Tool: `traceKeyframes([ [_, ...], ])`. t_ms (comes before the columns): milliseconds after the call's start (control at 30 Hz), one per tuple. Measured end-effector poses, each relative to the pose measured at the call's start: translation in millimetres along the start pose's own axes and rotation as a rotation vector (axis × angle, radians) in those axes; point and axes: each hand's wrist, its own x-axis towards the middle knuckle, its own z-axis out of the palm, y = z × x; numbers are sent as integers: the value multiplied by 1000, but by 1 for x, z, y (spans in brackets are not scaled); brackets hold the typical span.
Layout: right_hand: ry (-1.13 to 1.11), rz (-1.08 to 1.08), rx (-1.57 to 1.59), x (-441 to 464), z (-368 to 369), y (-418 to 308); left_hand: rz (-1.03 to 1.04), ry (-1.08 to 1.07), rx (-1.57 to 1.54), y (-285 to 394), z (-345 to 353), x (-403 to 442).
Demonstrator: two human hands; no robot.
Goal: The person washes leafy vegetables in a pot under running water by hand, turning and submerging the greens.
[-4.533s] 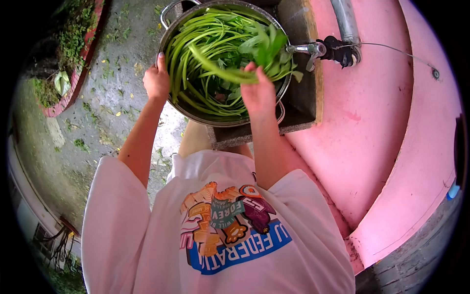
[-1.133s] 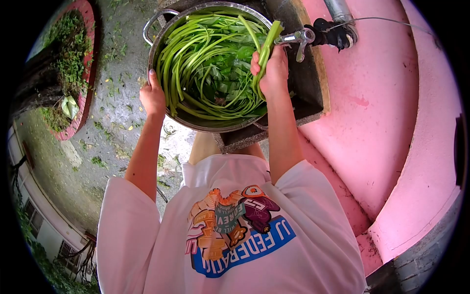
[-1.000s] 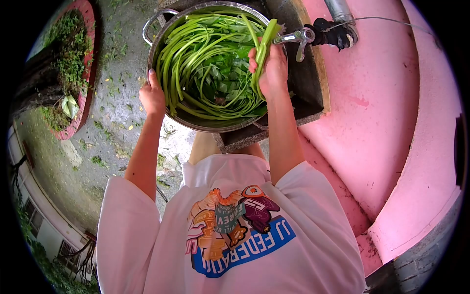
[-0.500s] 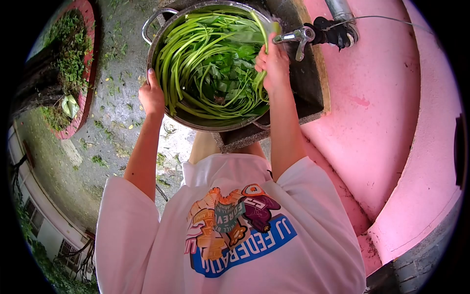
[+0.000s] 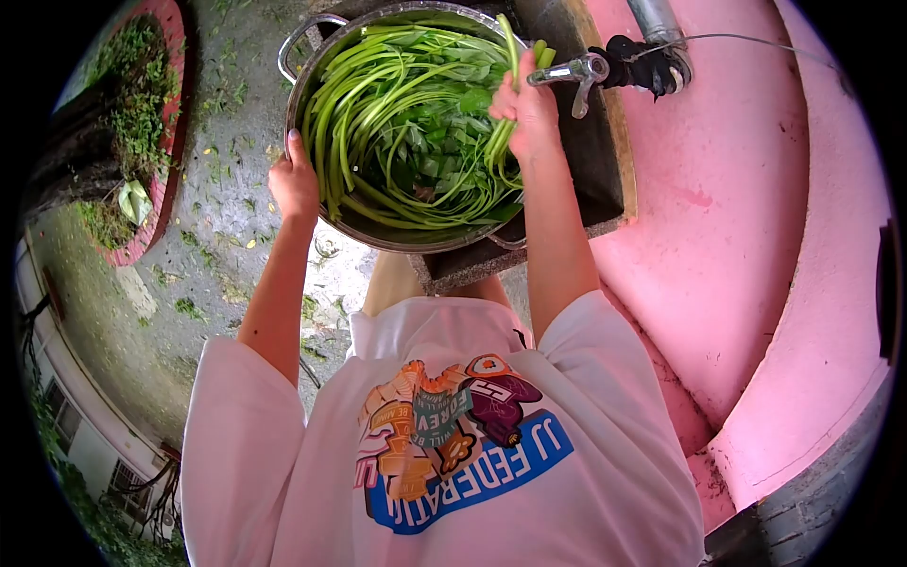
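A wide metal pot [image 5: 390, 248] full of long green stems and leaves [image 5: 354, 123] rests on a stone sink. My left hand [image 5: 295, 184] grips the pot's left rim, thumb on top and the other fingers hidden behind the wall. At the right side of the pot, my right hand [image 5: 529, 109] is closed round several thick stems, whose ends stick up beside the tap [image 5: 567, 71]. The lower parts of these stems run down into the pot among the other greens.
The stone sink [image 5: 605, 189] extends under and to the right of the pot. Behind the tap, a grey pipe [image 5: 657, 21] and a wire run along the pink wall [image 5: 709, 217]. A brick-edged planting bed [image 5: 175, 104] lies at the far left on wet ground.
Since the earliest frame, my right hand has moved right, towards the tap, and its grip has changed from a loose stalk to a bunch of stems. My left hand stays on the rim.
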Motion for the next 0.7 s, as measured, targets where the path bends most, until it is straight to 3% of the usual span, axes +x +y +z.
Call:
traceKeyframes([
  [100, -79, -117, -273, -3, 13, 7, -17, -13, 28, -2, 0, 2],
  [167, -177, -83, -270, -2, 14, 19, -14, -16, 21, -4, 1, 3],
  [267, -148, -62, -456, -18, 27, 12, 4, -1, 10, -2, 3, 3],
  [533, -345, -398, -708, -113, 88, -80, -40, -36, -22, 4, -3, -3],
  [633, -389, -411, -909, -125, 95, -45, -5, -7, -17, 6, -3, -5],
  [700, -314, -409, -1077, -115, 85, 19, -23, -22, 3, 10, -5, -5],
])
